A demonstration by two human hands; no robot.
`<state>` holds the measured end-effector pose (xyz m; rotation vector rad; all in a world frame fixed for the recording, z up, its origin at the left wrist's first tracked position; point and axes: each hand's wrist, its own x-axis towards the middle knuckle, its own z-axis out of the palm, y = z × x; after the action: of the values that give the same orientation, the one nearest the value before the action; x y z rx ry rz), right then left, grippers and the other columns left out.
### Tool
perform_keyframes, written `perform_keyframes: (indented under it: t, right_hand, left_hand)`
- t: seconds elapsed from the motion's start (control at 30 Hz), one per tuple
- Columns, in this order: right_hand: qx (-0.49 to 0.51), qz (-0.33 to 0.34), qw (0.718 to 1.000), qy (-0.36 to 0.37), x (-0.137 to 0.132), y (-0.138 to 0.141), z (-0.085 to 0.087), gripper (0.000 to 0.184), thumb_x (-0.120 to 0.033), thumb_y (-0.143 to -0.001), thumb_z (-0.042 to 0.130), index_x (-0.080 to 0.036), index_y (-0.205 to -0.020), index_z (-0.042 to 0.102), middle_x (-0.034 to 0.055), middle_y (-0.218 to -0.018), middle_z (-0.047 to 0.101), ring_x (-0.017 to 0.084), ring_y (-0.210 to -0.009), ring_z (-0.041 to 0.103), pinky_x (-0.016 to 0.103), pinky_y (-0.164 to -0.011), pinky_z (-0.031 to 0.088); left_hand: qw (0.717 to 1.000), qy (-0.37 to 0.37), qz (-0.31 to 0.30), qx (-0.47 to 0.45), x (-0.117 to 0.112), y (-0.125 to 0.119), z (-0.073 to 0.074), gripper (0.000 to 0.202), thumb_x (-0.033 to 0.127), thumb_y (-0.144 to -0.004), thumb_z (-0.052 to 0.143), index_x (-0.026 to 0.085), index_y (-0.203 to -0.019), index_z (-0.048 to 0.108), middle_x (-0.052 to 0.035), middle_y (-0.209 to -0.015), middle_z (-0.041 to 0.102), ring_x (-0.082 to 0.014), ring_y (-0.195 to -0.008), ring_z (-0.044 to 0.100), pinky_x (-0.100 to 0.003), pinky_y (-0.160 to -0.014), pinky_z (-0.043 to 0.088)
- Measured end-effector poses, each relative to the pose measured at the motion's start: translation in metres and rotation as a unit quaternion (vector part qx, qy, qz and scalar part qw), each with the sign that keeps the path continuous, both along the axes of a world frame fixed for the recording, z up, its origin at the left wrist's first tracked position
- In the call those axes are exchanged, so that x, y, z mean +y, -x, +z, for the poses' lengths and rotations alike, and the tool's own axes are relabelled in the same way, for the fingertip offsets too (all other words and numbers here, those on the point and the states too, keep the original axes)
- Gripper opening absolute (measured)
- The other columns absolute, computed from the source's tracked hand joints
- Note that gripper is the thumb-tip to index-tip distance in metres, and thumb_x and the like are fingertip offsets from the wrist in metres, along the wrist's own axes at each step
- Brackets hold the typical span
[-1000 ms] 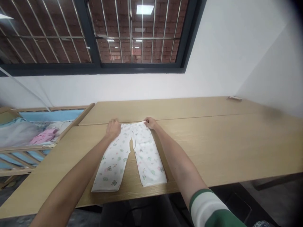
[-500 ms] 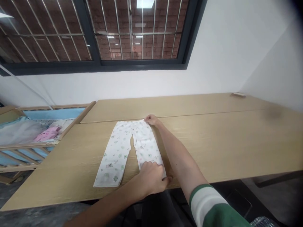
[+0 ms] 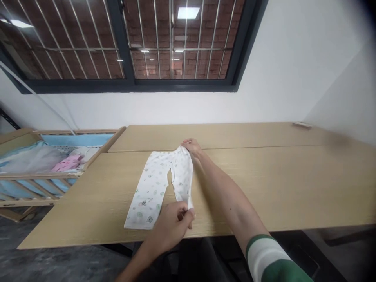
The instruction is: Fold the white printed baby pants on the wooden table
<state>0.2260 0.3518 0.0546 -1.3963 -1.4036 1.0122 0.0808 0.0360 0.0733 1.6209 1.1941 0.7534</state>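
White baby trousers (image 3: 152, 188) with a small green and pink print lie flat on the light wood table (image 3: 264, 184), waistband away from me. My left hand (image 3: 170, 227) reaches across from the lower left and pinches the cuff of the right-hand leg (image 3: 186, 197) near the table's front edge. That leg looks narrowed and slightly raised at the cuff. My right hand (image 3: 191, 147) holds the corner of the waistband, its fingers on the cloth. The other leg stays flat, its cuff (image 3: 138, 221) free.
A wooden crib (image 3: 38, 176) with blue padding, a grey cloth and a pink garment (image 3: 68, 163) stands left of the table. A small pale object (image 3: 302, 124) lies at the table's far right corner. A barred window (image 3: 176, 47) and white wall rise behind.
My left hand has moved from the waistband to the far leg's cuff and now pinches it, drawing it inward. The trousers have narrowed, and my right hand stays at the waistband corner.
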Motion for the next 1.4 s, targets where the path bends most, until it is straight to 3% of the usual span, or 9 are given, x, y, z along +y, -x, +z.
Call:
perform_keyframes:
  t: [0.23,0.5,0.67,0.8,0.87,0.97,1.1,1.23,1.4]
  right_hand:
    - [-0.010,-0.003,1.000,-0.011,0.009,0.078,0.022,0.027,-0.020,-0.071,0.077,-0.019,-0.086,0.053,-0.0026,-0.068,0.060,0.011,-0.060,0.058,0.021,-0.056,0.045]
    - [-0.105,-0.018,0.994,-0.041,0.004,0.159,0.002,0.024,-0.014,-0.067,0.068,-0.021,-0.084,0.053,0.0008,-0.087,0.060,0.015,-0.076,0.057,0.024,-0.067,0.047]
    - [-0.159,-0.008,0.986,-0.042,0.003,0.183,-0.019,0.024,-0.010,-0.066,0.061,-0.021,-0.085,0.052,0.0028,-0.090,0.059,0.018,-0.077,0.056,0.027,-0.068,0.048]
    - [-0.194,0.008,0.980,-0.052,-0.001,0.188,-0.024,0.022,-0.013,-0.070,0.060,-0.021,-0.089,0.053,0.0049,-0.092,0.060,0.020,-0.080,0.056,0.029,-0.068,0.048]
    - [-0.205,0.018,0.976,-0.064,-0.004,0.189,-0.021,0.017,-0.018,-0.076,0.060,-0.021,-0.091,0.053,0.0056,-0.093,0.061,0.021,-0.084,0.057,0.031,-0.072,0.048]
    - [-0.227,0.068,0.965,-0.110,-0.017,0.189,-0.010,0.011,-0.024,-0.085,0.057,-0.021,-0.096,0.055,0.0059,-0.095,0.063,0.022,-0.090,0.058,0.033,-0.079,0.048]
    - [-0.248,0.255,0.909,-0.218,-0.067,0.186,0.004,0.023,-0.030,-0.095,0.054,-0.017,-0.114,0.057,0.0112,-0.113,0.066,0.023,-0.102,0.062,0.036,-0.089,0.049]
    - [-0.241,0.467,0.803,-0.280,-0.151,0.173,0.012,0.055,-0.050,-0.098,0.054,-0.015,-0.140,0.051,0.0178,-0.148,0.051,0.027,-0.135,0.050,0.041,-0.111,0.039]
    - [-0.257,0.603,0.706,-0.267,-0.231,0.148,0.004,0.062,-0.050,-0.103,0.044,-0.018,-0.156,0.037,0.0118,-0.165,0.027,0.023,-0.154,0.021,0.038,-0.125,0.020]
  left_hand:
    - [0.988,0.013,0.137,-0.063,-0.034,0.068,-0.009,0.053,0.065,-0.092,0.049,0.018,-0.070,0.060,-0.0004,-0.063,0.058,-0.0129,-0.056,0.046,-0.026,-0.057,0.035]
    - [0.945,-0.018,0.256,0.202,-0.050,0.137,-0.044,0.046,0.056,-0.097,0.040,0.021,-0.075,0.061,-0.0022,-0.066,0.063,-0.0199,-0.065,0.059,-0.029,-0.062,0.033]
    - [0.906,-0.002,0.253,0.340,-0.048,0.145,-0.053,0.034,0.042,-0.098,0.040,0.024,-0.078,0.062,-0.0035,-0.077,0.072,-0.0253,-0.077,0.067,-0.030,-0.062,0.029]
    - [0.870,-0.001,0.267,0.415,-0.048,0.142,-0.053,0.034,0.048,-0.096,0.046,0.026,-0.073,0.058,-0.0021,-0.073,0.071,-0.0266,-0.072,0.067,-0.029,-0.056,0.025]
    - [0.845,-0.047,0.305,0.437,-0.049,0.142,-0.055,0.037,0.055,-0.094,0.049,0.025,-0.073,0.056,-0.0027,-0.072,0.069,-0.0269,-0.070,0.066,-0.030,-0.055,0.029]
    - [0.823,-0.220,0.314,0.418,-0.054,0.139,-0.057,0.033,0.054,-0.095,0.051,0.024,-0.085,0.060,-0.0057,-0.084,0.070,-0.0278,-0.081,0.066,-0.035,-0.067,0.043]
    - [0.818,-0.374,0.235,0.368,-0.062,0.124,-0.063,0.029,0.038,-0.100,0.048,0.020,-0.121,0.059,-0.0114,-0.119,0.068,-0.0278,-0.107,0.063,-0.040,-0.089,0.049]
    - [0.784,-0.417,0.197,0.416,-0.067,0.110,-0.080,0.041,0.034,-0.098,0.052,0.020,-0.136,0.054,-0.0143,-0.141,0.057,-0.0309,-0.126,0.056,-0.043,-0.099,0.047]
    - [0.755,-0.429,0.182,0.462,-0.072,0.107,-0.102,0.042,0.041,-0.094,0.059,0.024,-0.132,0.061,-0.0126,-0.131,0.064,-0.0353,-0.123,0.058,-0.049,-0.101,0.046]
